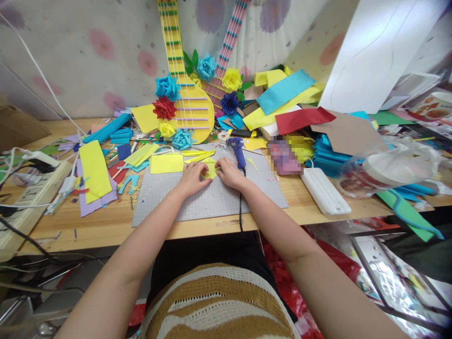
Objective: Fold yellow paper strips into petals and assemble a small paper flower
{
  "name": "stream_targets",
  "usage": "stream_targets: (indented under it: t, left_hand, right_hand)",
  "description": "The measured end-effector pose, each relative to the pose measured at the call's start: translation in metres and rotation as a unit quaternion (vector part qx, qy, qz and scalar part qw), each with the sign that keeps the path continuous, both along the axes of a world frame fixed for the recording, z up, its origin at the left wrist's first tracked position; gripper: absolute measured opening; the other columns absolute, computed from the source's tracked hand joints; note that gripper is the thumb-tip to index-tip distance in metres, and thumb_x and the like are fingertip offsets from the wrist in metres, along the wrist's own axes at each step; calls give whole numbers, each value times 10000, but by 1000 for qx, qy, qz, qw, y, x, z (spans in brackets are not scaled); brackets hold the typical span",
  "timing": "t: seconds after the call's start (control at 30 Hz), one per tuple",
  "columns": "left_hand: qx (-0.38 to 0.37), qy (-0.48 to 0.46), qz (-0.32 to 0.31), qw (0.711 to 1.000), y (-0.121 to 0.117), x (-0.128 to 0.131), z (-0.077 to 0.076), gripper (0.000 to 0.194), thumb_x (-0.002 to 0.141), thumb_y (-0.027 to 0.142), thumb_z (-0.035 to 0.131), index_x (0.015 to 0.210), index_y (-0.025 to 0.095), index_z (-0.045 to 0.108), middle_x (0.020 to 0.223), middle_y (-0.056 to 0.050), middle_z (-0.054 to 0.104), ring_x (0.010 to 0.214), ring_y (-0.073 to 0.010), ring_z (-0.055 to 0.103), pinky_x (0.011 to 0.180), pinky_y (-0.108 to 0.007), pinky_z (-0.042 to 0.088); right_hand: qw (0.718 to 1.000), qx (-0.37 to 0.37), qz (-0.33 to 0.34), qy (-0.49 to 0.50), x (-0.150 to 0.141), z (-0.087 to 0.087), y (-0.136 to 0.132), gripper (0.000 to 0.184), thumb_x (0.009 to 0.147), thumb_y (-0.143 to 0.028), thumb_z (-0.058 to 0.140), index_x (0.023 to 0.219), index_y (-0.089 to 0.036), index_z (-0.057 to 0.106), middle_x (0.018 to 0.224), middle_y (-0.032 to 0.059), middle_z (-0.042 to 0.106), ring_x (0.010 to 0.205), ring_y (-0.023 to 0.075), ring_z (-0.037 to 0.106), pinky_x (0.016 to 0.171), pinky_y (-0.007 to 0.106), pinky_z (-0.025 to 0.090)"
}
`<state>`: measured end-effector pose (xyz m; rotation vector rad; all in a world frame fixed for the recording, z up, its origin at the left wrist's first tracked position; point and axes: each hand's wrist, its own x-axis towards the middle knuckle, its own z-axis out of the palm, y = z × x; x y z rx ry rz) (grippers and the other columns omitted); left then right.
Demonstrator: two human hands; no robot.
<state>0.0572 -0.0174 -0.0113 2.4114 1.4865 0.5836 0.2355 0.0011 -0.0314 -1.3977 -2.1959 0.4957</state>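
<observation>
Left edge of frame: a cream-coloured, multi-socket power strip [31,207] with plugs and cables, on the light wooden table [116,231]. To its right, a long yellow paper rectangle [94,172] overlies a pale purple paper sheet [84,205]; small paper scraps lie around them. Near centre, a wide yellow paper rectangle [166,164] rests partly on the grey gridded cutting mat [197,207]. Upper centre: a yellow guitar-shaped craft piece [199,110] with paper flowers at its left side and base stands behind the mat. Frame centre: left hand [192,179], fingers curved, touches the left side of a small yellow paper piece [211,168] lying between the hands over the mat. Right hand [229,173], fingers bent, touches the paper's right side. Whether either hand grips the paper or only presses it cannot be told. Just beyond the right hand, a blue glue gun [238,153] lies on the mat; its black cord [240,207] passes beneath the right forearm to the table's front edge. Right of the mat: a white oblong power strip [325,190]. Farther right, a cup in a clear plastic bag [391,165] lies tilted.
</observation>
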Motion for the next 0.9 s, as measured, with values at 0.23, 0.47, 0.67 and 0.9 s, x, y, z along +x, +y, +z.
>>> stream_targets:
  t: [0.23,0.47,0.67,0.9]
  left_hand:
    - [25,5,-33,999,-3,-1,2,233,737,334,581,926,201,552,847,-26,620,904,-212,497,832,-367,344]
    - [54,-29,-22,998,2,-15,5,482,701,67,411,1151,187,535,1000,-45,631,984,-185,514,886,-323,413]
    - [82,58,-54,993,3,-25,5,502,702,96,436,1172,190,585,1102,-87,618,1135,-215,489,989,-373,389]
    - [88,37,-110,989,-4,-15,9,503,671,111,461,1135,232,614,1054,-47,661,1045,-195,567,1025,-402,371]
  right_hand:
    - [999,10,-25,29,0,-1,2,280,699,-28,370,894,-182,499,939,73,514,928,182,480,866,347,399]
    - [998,-9,-45,44,-3,17,-7,271,665,-65,421,885,-181,529,853,62,589,850,197,532,770,332,436]
    - [1000,5,-17,24,-4,22,-14,376,711,-107,456,1070,-195,523,1001,36,665,1010,229,511,881,385,410]
    - [1000,5,10,-3,-3,19,-7,391,784,-103,370,1136,-165,529,1100,49,641,1054,217,475,951,378,381]
